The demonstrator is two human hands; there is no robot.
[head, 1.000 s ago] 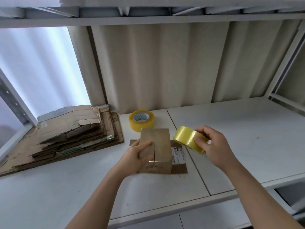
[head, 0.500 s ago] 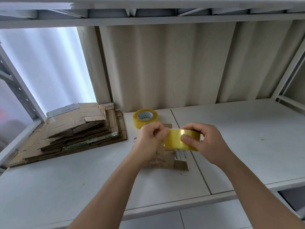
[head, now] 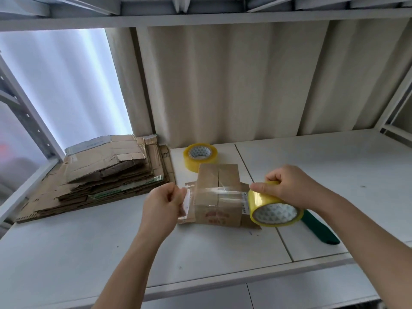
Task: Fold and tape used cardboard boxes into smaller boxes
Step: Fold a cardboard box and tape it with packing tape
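Fingers of your left hand [head: 163, 205] are pinching the free end of a clear tape strip [head: 219, 191], which is stretching across the small cardboard box [head: 217, 197] at frame centre. Your right hand [head: 289, 186] is gripping the yellow tape roll [head: 275, 208] just right of the box. Flattened cardboard [head: 100, 175] is lying at middle left, and a second roll [head: 200, 155] is sitting behind the box on the white shelf [head: 312, 163].

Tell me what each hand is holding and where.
Left hand pinches the tape's free end; right hand grips the yellow tape roll by its outer rim.
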